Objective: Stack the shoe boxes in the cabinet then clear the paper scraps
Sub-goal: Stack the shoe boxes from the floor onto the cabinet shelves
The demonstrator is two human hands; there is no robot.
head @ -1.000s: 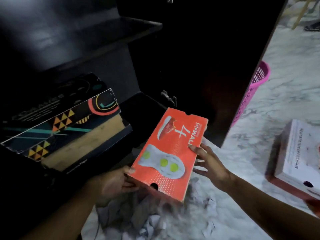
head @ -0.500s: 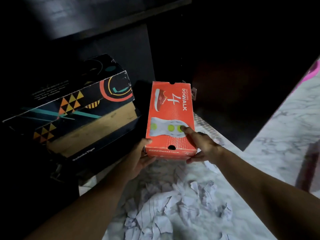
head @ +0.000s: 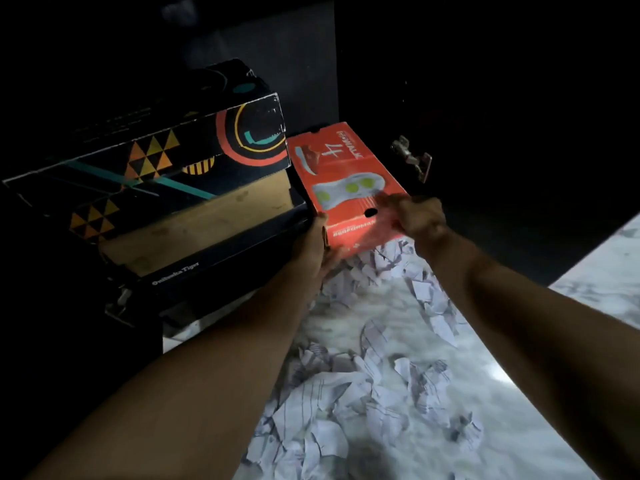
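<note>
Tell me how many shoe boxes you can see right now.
3. The orange box is held by both hands at the cabinet; the patterned box sits left of it, atop a dark box. Others may hide in the dark.

Orange shoe box [head: 346,174], white-marbled floor [head: 595,271]

Glossy cardboard orange box [head: 346,181], crumpled paper scraps [head: 349,403], polished marble floor [head: 588,271]

White marble floor [head: 595,271], metal door hinge [head: 412,157]
</note>
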